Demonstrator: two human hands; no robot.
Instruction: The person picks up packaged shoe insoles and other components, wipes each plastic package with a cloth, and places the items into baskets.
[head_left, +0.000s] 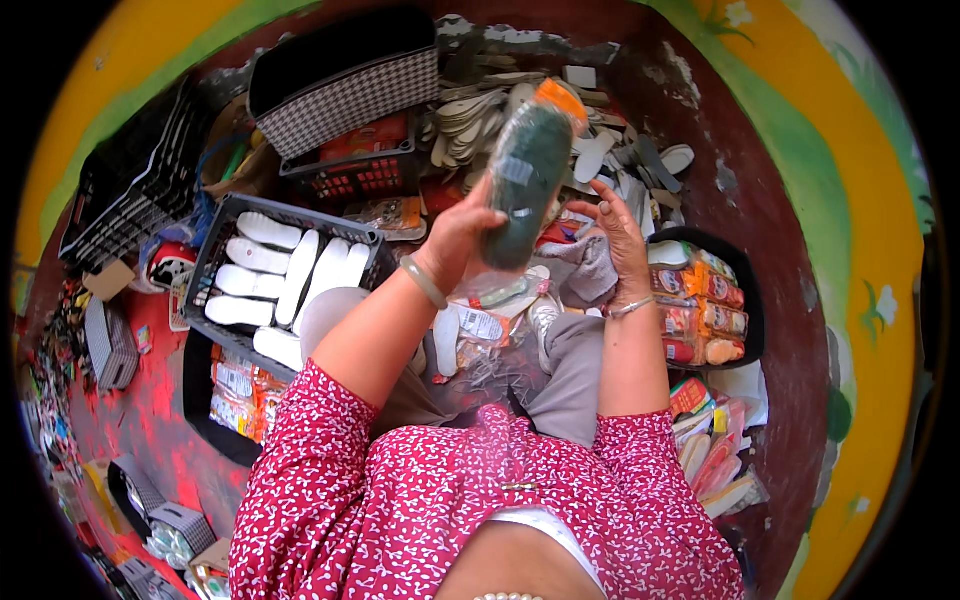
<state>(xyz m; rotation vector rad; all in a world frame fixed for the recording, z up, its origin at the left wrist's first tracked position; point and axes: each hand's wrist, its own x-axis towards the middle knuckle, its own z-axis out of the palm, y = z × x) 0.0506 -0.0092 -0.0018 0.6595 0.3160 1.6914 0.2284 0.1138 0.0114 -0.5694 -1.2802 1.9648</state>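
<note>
The curvy-looking wall [875, 430] is painted sunny yellow, with green [775, 180] along its lower edge; white flowers [885, 305] are painted on it; next to the green is a dark red band [790, 420] with pale, scruffy patches [683, 75]; the floor [150, 430] at left is red, with brighter red blotches; the light is soft.

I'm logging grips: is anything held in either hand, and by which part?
The left hand holds a green packet by its lower left side; the right hand is open, apparently holding nothing.
</note>
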